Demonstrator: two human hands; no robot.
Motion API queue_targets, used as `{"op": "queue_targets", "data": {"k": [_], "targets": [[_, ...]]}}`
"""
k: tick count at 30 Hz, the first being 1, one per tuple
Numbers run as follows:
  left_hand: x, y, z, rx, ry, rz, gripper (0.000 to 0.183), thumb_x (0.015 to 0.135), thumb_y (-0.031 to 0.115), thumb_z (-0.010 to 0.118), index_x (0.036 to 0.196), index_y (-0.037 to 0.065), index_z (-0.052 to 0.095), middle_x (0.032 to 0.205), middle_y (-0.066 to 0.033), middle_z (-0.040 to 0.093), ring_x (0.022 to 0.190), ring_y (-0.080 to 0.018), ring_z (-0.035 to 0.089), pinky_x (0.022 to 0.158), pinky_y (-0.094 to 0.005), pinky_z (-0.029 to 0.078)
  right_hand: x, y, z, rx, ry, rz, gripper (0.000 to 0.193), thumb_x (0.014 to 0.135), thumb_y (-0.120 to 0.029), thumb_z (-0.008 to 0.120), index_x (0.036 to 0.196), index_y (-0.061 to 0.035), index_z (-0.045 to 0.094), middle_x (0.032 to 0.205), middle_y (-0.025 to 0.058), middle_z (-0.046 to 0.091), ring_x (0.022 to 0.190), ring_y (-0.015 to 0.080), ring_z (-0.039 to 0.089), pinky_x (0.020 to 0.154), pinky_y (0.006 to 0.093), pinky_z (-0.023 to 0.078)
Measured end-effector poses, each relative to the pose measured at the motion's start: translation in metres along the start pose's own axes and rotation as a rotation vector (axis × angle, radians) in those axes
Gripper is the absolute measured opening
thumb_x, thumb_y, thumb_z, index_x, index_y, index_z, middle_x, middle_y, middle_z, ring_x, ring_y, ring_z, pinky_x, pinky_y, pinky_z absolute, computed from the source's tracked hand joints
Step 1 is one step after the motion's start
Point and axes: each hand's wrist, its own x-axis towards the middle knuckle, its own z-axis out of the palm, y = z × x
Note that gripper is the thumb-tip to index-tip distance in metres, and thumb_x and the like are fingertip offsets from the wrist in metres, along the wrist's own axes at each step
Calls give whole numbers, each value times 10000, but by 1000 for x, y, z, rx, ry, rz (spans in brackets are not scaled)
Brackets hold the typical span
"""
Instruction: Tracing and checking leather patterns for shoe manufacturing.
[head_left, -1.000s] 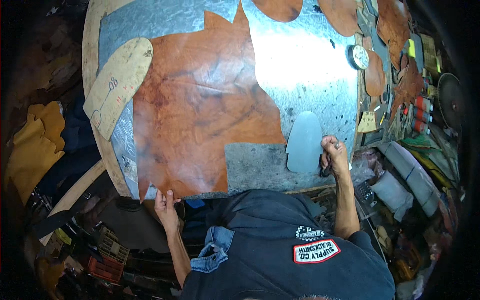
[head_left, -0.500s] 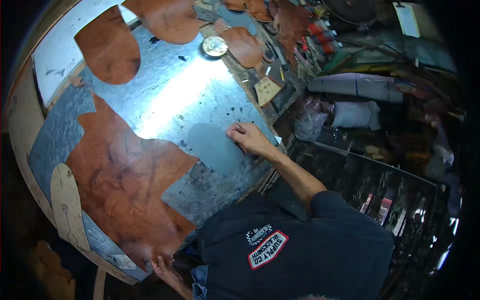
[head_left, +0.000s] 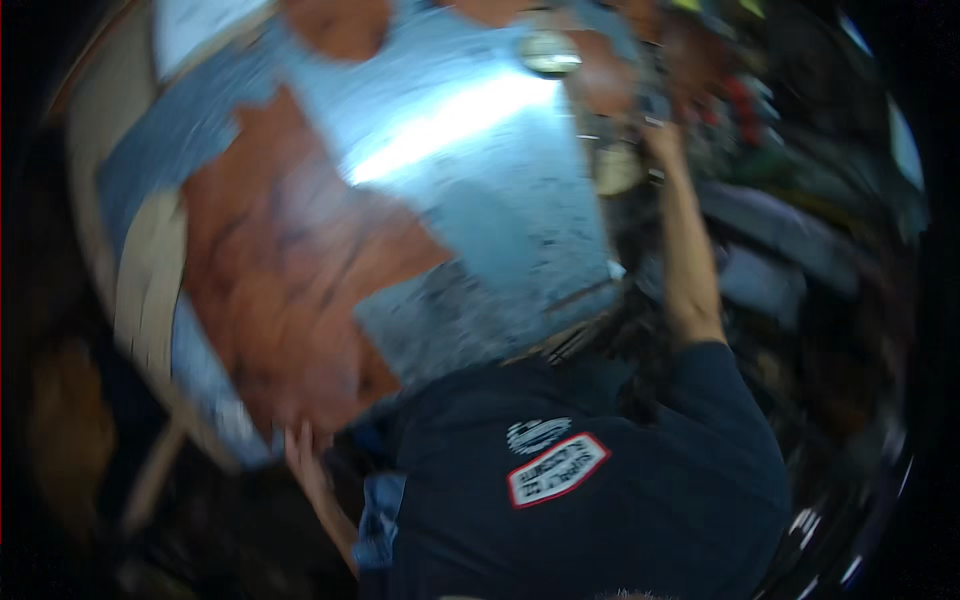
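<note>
A large brown leather hide with jagged edges lies on the grey work surface. At its near corner is my left hand, its fingers closed on the hide's edge. My right arm stretches far right, away from the hide. Motion blur smears my right hand, which is among tools at the surface's far right side, beside a small dark object. Whether it holds that object cannot be made out. A grey-blue oval piece lies flat to the right of the hide.
A round tin stands at the far right corner. More brown leather pieces lie at the far edge. A pale rounded board flanks the hide's left side. Rolled material and clutter fill the right.
My right hand has left the oval piece and reached far right to the tools. The view has swung, shifting the scene. My left hand stays at the hide's near corner.
</note>
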Motion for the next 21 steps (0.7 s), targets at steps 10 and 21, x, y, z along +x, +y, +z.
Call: {"op": "queue_targets", "data": {"k": [10,21], "targets": [[19,-14,-6,-111,-68,15,281,942,168,620,1182,25,595,986,-50,689,734,-89,652,569,-224,538,-72,-84,-67,737,6,3,225,904,-269,662,952,-49,665,603,2,539,511,89,504,460,249,402],[31,-23,-13,-138,-131,-13,271,951,136,600,1196,23,579,993,-55,692,713,-97,656,544,-223,515,-252,-342,24,363,-367,-704,213,892,-95,595,1073,-19,677,925,133,685,807,256,649,728,355,518]]}}
